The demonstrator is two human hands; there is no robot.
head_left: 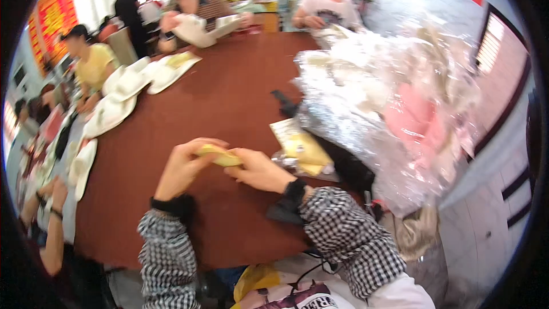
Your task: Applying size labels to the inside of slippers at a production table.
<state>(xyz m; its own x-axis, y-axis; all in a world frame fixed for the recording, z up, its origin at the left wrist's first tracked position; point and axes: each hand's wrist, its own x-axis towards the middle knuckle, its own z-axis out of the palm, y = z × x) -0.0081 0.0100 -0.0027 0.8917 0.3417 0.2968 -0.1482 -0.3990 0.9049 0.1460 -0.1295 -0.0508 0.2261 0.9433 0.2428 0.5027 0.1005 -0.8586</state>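
Observation:
Over the near middle of the brown table, both my hands hold a small flat yellow piece, too blurred to tell its kind. My left hand grips its left end between thumb and fingers. At the other end, my right hand pinches it, fingers closed. Just beyond my right wrist lie a yellow sheet or packet and some crinkled clear plastic. Black-and-white checked sleeves cover my forearms.
A large heap of clear plastic bags, with pink material among it, fills the table's right side. White curved pieces line the left edge. A person opposite holds another white piece. A neighbour's hand is at the lower left.

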